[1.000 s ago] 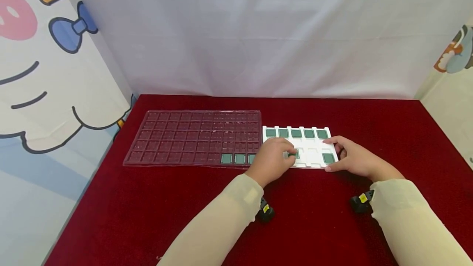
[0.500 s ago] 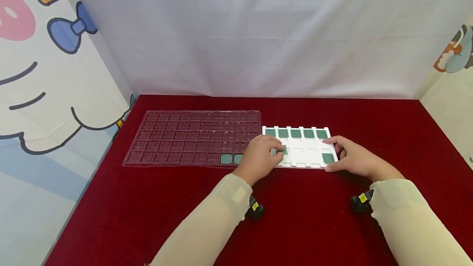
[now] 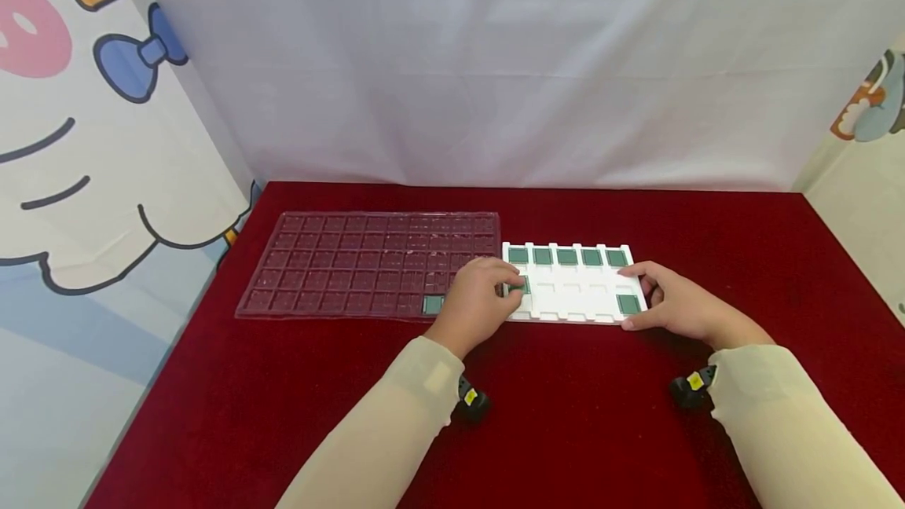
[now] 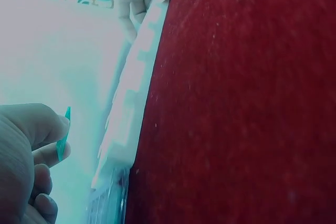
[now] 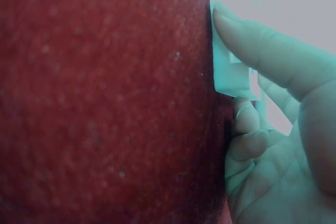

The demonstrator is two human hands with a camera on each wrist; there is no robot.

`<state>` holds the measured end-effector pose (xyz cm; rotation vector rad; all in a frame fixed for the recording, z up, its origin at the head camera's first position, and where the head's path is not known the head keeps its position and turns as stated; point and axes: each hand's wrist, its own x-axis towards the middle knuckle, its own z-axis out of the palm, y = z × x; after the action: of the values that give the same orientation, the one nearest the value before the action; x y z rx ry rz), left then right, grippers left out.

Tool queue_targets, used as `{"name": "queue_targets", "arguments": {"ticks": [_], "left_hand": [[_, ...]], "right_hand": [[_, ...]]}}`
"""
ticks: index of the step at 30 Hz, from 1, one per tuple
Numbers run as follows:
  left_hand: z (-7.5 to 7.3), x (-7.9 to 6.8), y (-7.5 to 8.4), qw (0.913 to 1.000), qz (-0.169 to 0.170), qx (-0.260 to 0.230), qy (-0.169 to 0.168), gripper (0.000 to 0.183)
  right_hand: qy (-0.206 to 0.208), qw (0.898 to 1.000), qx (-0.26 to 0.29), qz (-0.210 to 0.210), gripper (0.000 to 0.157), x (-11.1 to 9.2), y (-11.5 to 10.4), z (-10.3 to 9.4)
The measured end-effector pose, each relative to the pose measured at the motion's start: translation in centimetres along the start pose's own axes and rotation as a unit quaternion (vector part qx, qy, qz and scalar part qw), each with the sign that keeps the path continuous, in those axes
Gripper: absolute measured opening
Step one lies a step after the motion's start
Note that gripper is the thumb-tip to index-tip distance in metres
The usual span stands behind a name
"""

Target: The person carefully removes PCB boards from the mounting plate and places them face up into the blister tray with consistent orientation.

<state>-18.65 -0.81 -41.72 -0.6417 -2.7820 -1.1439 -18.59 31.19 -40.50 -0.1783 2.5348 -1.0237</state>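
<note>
My left hand (image 3: 475, 301) is over the left end of the white tray (image 3: 573, 306), pinching a thin green square chip (image 4: 63, 135) between thumb and finger. The left wrist view shows the chip held edge-on, apart from the tray. At the tray's right end, my right hand (image 3: 675, 305) grips the edge, its thumb (image 5: 252, 40) along the near side. Green chips (image 3: 567, 257) fill the tray's back row, and one more chip (image 3: 628, 304) sits in the front right pocket. Behind my left hand, part of the tray's front row is hidden.
A clear plastic tray (image 3: 339, 259) with many square pockets lies left of the white tray, its right edge against it. A green chip (image 3: 433, 305) shows in its front row, partly beside my left hand. Red cloth (image 3: 566, 415) covers the table, with white curtain behind.
My left hand has moved left across the white tray, from its middle to its left end, still pinching the chip. The right hand stays on the tray's right end.
</note>
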Motion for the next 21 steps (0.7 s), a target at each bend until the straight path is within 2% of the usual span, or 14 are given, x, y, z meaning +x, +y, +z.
{"name": "queue_targets", "arguments": {"ticks": [13,21], "left_hand": [[-1.6,-1.4,-1.7,0.9993,-0.022,-0.013,0.027,0.018],[-2.4,-2.1,-2.5,0.9983,-0.035,-0.026,0.039,0.018]], "right_hand": [[0.0,1.0,0.003,-0.002,0.087,0.0,0.2,0.0],[0.005,1.0,0.018,-0.022,0.085,0.1,0.7,0.1]]}}
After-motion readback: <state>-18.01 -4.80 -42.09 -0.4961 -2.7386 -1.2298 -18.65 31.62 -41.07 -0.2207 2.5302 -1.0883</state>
